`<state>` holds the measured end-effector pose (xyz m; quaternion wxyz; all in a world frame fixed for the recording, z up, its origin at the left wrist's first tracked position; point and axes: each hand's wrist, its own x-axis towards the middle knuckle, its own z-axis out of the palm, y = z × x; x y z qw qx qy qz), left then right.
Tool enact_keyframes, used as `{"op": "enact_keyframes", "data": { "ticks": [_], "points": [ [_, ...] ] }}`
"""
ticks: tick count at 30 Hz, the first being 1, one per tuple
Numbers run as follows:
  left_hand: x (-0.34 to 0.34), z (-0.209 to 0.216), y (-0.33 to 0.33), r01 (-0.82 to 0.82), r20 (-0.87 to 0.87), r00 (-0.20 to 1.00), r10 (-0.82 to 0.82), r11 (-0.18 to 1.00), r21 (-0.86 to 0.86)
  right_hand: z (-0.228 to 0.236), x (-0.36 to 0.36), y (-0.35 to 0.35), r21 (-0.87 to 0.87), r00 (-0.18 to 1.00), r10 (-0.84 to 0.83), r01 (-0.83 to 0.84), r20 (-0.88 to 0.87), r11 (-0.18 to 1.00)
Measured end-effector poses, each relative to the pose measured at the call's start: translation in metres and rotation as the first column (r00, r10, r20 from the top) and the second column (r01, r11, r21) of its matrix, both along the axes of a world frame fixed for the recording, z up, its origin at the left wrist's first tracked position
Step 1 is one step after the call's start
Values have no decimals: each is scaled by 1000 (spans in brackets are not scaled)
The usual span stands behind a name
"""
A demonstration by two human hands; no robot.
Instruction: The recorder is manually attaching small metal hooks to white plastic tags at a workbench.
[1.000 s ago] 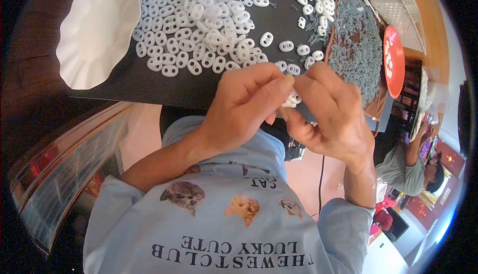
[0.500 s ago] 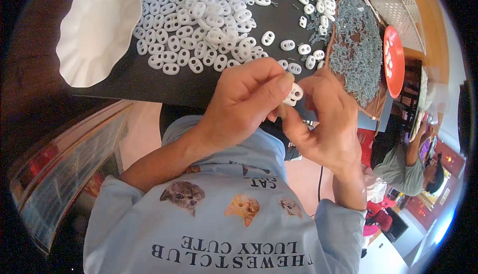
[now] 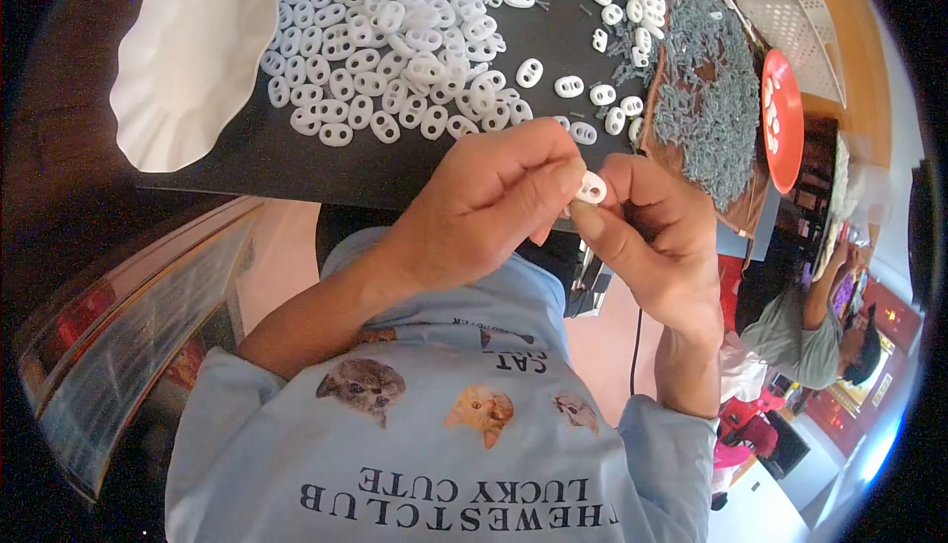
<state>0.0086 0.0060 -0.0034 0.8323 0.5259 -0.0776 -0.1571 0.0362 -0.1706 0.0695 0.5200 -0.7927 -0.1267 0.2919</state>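
Between my hands, in front of my body at the table's near edge, is a white oval two-hole plastic piece [image 3: 592, 189] that looks like a cord lock. My left hand [image 3: 484, 202] is closed, its thumb and forefinger pinching the piece's left side. My right hand [image 3: 657, 237] is closed too, with thumb and curled fingers gripping it from the lower right. The fingers cover part of it, and whether anything small sits inside cannot be seen. Just beyond my hands lie several loose matching pieces [image 3: 569, 87] and a large heap of them [image 3: 395, 59].
On the dark table, a white wavy-edged dish [image 3: 188, 59] stands at left. At right are a heap of small grey springs [image 3: 706, 89] on a brown tray, a red plate [image 3: 782, 123] with white pieces, and a perforated white basket [image 3: 780, 10]. Another person [image 3: 810, 336] is farther right.
My right hand has shifted slightly right and down, its thumb now up against the piece. The piece has turned and shows its two-hole face. My left hand has barely moved.
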Motion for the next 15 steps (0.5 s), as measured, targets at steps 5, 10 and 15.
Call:
{"op": "enact_keyframes", "data": {
  "ticks": [5,10,15],
  "points": [
    [6,7,7,117,-41,992,-116,993,13,3,-2,0,39,996,-46,49,-72,998],
    [1,0,2,67,2,998,-67,998,20,-2,-3,-3,82,998,-54,57,-43,995],
    [-2,-2,0,4,9,1000,-4,1000,24,-6,-5,-4,112,998,-54,58,-41,992]
  ]
}}
